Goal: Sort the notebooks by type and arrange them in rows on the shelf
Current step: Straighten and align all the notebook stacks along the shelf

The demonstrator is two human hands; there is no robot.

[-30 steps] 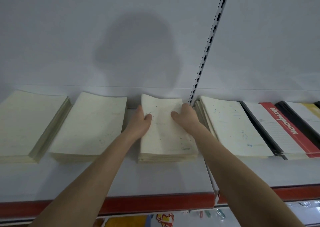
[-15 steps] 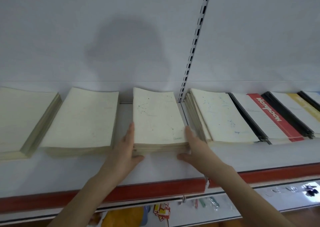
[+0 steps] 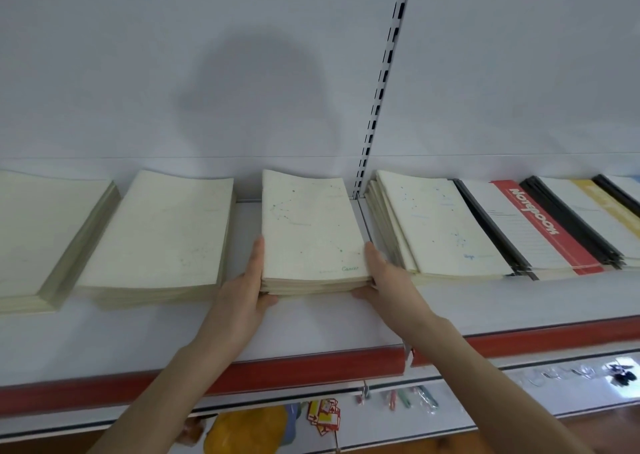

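Arms outstretched, a person's left hand (image 3: 249, 291) and right hand (image 3: 384, 277) press flat, fingers straight, against opposite sides of a notebook stack (image 3: 311, 232) on the shelf (image 3: 311, 329).

You have seven notebook stacks on one shelf (image 3: 311, 329). Four are cream: the far-left stack (image 3: 41, 232), second stack (image 3: 162, 232), middle stack (image 3: 308, 225) and fourth stack (image 3: 440, 225). Three are black-spined: the red-banded stack (image 3: 540, 225), yellow-banded stack (image 3: 595, 211) and edge stack (image 3: 625, 185), which the frame cuts off. You can see two hands: left hand (image 3: 242, 291) and right hand (image 3: 384, 280).
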